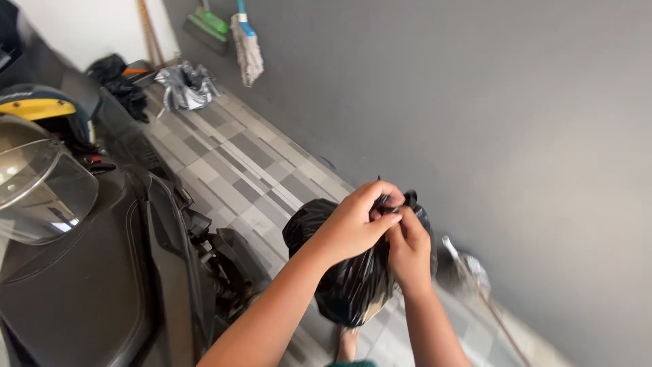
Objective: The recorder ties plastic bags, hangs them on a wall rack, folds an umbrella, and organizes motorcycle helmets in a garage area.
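Note:
A full black plastic bag point(346, 282) hangs in the air in front of me, above the tiled floor. Both hands are closed on its gathered top. My left hand point(356, 221) wraps over the neck of the bag from the left, fingers curled around the plastic. Pressed against it from the right, my right hand point(409, 246) pinches the same twisted top. The bag's loose ends point(409, 198) stick up between my fingers. Below the bag a bare foot point(348, 343) shows on the tiles.
A dark scooter point(102, 272) with a helmet and clear visor point(41, 183) fills the left. A grey wall point(509, 122) runs along the right. Far back lie a silver bag point(185, 86), a black bag point(119, 78), a mop point(248, 47) and a green broom point(207, 24).

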